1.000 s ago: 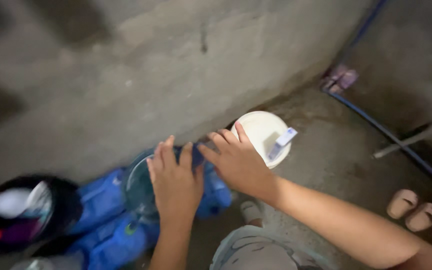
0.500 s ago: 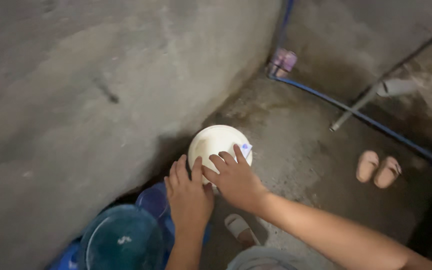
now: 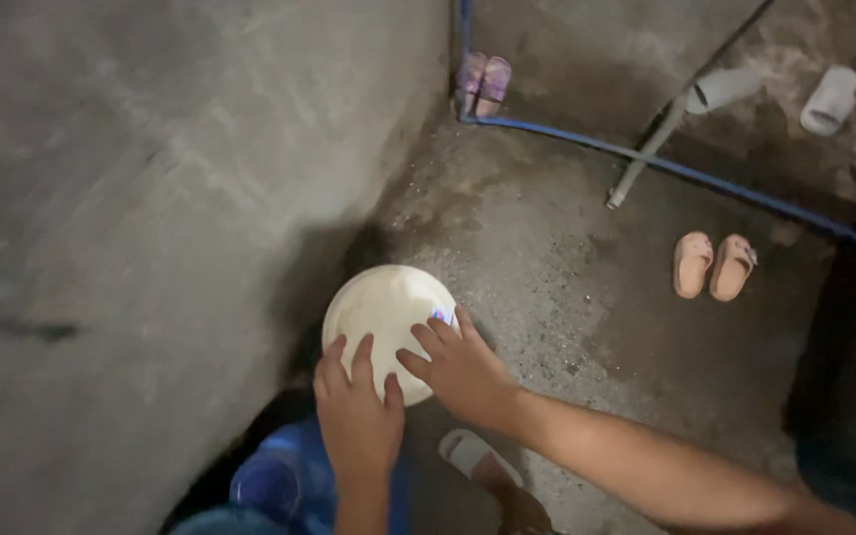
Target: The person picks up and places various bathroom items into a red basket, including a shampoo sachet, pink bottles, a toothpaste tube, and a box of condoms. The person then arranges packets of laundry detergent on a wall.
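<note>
Cream-white round lid (image 3: 380,315), plain, with a small blue-and-white tag (image 3: 442,317) at its edge. Blue containers (image 3: 284,481) at lower left. Mottled grey concrete floor (image 3: 557,287) and wall (image 3: 151,198). Blue pipe (image 3: 666,168). Pale pink slippers (image 3: 712,266); purple slippers (image 3: 482,84).

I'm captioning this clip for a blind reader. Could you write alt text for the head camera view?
Both hands, left hand and right hand, rest on the near edge of a round white lid on a concrete floor beside a concrete wall. Pink slippers and a blue hose lie beyond.
</note>
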